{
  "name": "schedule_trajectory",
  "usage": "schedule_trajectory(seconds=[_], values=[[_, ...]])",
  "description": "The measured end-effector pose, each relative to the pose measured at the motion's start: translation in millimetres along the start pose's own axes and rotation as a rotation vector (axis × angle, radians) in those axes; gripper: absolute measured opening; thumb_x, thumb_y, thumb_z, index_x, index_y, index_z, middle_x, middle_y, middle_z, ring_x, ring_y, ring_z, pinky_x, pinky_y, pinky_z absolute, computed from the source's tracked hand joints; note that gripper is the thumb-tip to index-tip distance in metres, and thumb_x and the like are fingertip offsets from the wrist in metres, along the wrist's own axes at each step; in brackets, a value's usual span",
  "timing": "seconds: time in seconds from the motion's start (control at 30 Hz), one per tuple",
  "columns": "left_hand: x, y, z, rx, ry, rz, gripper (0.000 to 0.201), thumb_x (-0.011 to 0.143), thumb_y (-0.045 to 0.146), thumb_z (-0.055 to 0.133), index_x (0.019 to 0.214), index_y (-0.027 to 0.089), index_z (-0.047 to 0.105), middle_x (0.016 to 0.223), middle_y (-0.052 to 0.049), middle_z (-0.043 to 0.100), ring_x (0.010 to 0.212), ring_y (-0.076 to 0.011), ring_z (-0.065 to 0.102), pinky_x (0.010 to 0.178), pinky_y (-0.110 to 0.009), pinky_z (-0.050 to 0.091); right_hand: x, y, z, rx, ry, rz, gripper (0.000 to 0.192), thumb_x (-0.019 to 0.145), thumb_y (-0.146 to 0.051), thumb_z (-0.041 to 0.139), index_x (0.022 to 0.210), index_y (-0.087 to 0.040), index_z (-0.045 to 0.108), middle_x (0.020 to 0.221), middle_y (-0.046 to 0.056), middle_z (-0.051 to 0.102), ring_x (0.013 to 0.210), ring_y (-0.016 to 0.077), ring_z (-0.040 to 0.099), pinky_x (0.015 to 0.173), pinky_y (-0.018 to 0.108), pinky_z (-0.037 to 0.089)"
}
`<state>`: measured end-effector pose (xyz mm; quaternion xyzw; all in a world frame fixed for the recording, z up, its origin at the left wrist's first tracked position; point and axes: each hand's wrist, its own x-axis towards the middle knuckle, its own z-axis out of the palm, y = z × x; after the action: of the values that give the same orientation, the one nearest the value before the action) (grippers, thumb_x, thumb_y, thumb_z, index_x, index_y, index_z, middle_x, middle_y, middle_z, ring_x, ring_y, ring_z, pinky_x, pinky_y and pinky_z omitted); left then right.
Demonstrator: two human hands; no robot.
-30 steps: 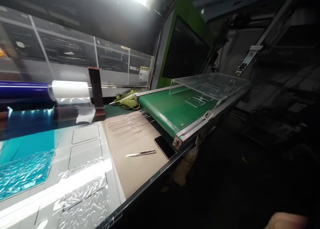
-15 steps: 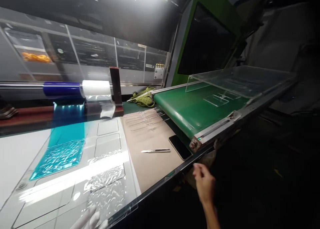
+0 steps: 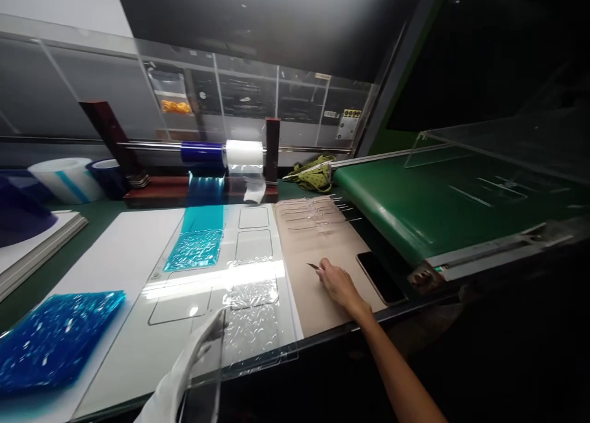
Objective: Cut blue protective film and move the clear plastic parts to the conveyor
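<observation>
Right hand [image 3: 338,283] has its grip closing over the small knife [image 3: 314,266] on the tan mat [image 3: 318,238] by the phone [image 3: 380,277], gloved left hand [image 3: 193,364] pinching the clear sheet [image 3: 239,324], so a rushed grab could nick fingers.

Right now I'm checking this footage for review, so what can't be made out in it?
- Blade: head view, only the tip shows; the right hand covers the rest, grip unclear.
- Left hand: in a white glove, seen through the clear sheet, and cut off by the bottom edge.
- Phone: screen dark, nothing readable.
- Yellow label: too small to read.
- Conveyor belt: far end lost in darkness.
</observation>
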<state>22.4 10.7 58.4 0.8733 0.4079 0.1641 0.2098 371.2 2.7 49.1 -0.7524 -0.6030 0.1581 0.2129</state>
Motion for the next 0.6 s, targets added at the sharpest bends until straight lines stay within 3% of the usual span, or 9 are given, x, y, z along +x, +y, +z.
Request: schedule_trajectory(seconds=[0.07,0.13,0.23,0.33,0.43,0.5,0.6], values=[[-12,14,-11.7,-0.020,-0.003,-0.030,0.114,0.053,0.046,0.067,0.148,0.035,0.005,0.137,-0.007,0.051,0.119,-0.0356,0.052,0.094,-0.050,0.048,-28,-23,1,0.087,-0.054,-0.050,0.030,0.101,-0.030,0.028,0.097,-0.017,0.055,0.068,-0.002,0.057,0.061,0.0126,0.056,0.065,0.026,0.046],[-18,26,-21.9,-0.026,-0.011,-0.058,0.107,0.059,0.048,0.068,0.149,0.030,0.012,0.138,-0.012,0.048,0.120,-0.0337,0.052,0.097,-0.052,0.046,-58,-52,1,0.241,-0.143,-0.104,0.036,0.101,-0.037,0.025,0.092,-0.019,0.055,0.071,-0.002,0.057,0.064,0.0118,0.057,0.064,0.023,0.046],[-13,34,-30.3,-0.032,-0.029,-0.074,0.088,0.068,0.046,0.066,0.145,0.026,0.028,0.133,-0.011,0.053,0.119,-0.0299,0.053,0.098,-0.049,0.046,-94,-97,-1,0.658,-0.387,-0.112,0.038,0.099,-0.045,0.030,0.089,-0.019,0.056,0.076,0.001,0.058,0.065,0.0118,0.057,0.059,0.021,0.047],[-4,33,-30.1,-0.040,-0.035,-0.080,0.064,0.078,0.035,0.059,0.138,0.028,0.041,0.130,-0.006,0.056,0.118,-0.0259,0.054,0.101,-0.041,0.044,-111,-126,-1,0.688,-0.451,-0.162,0.035,0.097,-0.045,0.034,0.101,-0.022,0.060,0.086,0.003,0.061,0.076,0.0142,0.058,0.070,0.025,0.048],[0,32,-28.6,-0.066,-0.050,-0.084,0.057,0.080,0.027,0.054,0.136,0.030,0.045,0.129,-0.004,0.057,0.118,-0.0241,0.055,0.103,-0.036,0.042,-114,-135,8,0.620,-0.466,-0.188,0.041,0.082,-0.056,0.058,0.110,-0.026,0.059,0.091,0.002,0.061,0.081,0.0163,0.056,0.074,0.026,0.048],[-4,32,-30.6,-0.094,-0.073,-0.075,0.060,0.079,0.028,0.055,0.138,0.030,0.042,0.130,-0.005,0.056,0.119,-0.0247,0.053,0.105,-0.037,0.040,-113,-132,20,0.596,-0.494,-0.210,0.056,0.060,-0.062,0.075,0.099,-0.025,0.061,0.084,-0.001,0.058,0.072,0.0145,0.052,0.065,0.024,0.047],[-15,33,-37.5,-0.139,-0.117,-0.049,0.085,0.068,0.041,0.067,0.144,0.028,0.031,0.137,-0.008,0.049,0.124,-0.0300,0.048,0.105,-0.042,0.041,-112,-124,37,0.576,-0.481,-0.263,0.063,0.044,-0.064,0.082,0.084,-0.023,0.057,0.077,-0.003,0.053,0.063,0.0114,0.046,0.057,0.022,0.045]])
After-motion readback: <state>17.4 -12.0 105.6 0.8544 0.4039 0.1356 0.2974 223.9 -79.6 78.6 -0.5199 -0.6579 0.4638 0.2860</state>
